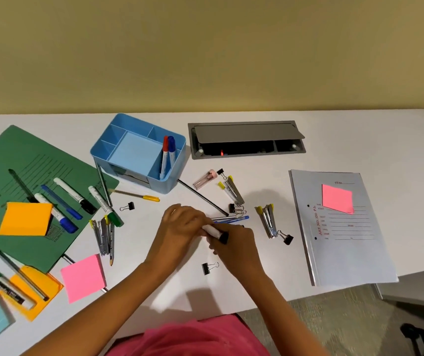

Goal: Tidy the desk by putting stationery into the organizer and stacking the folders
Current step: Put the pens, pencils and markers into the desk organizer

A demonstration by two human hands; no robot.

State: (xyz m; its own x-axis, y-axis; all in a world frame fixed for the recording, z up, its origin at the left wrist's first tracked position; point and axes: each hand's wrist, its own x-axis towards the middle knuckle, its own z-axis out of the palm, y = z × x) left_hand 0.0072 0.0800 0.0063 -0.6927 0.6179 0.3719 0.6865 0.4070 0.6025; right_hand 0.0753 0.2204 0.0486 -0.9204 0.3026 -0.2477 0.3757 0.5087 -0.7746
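Both hands met over the middle of the white desk (257, 98). The left hand (180, 227) had its fingers curled down over one end of a white marker (214, 233) with a black cap, and the right hand (234, 242) closed its fingers around the capped end, so both gripped it. Blue pens (234, 219) lay just beyond the knuckles. The blue organizer (139, 150) stood farther back, near the wall, with a red and a blue marker upright in its right compartment. A green folder (26, 170) lay at the left and a grey folder (341, 227) at the right, overhanging the desk's front edge; its red print partly read "ART NO", the rest too blurred. Bare desk lay open in front of the hands, with a binder clip (209, 268) near the right wrist.
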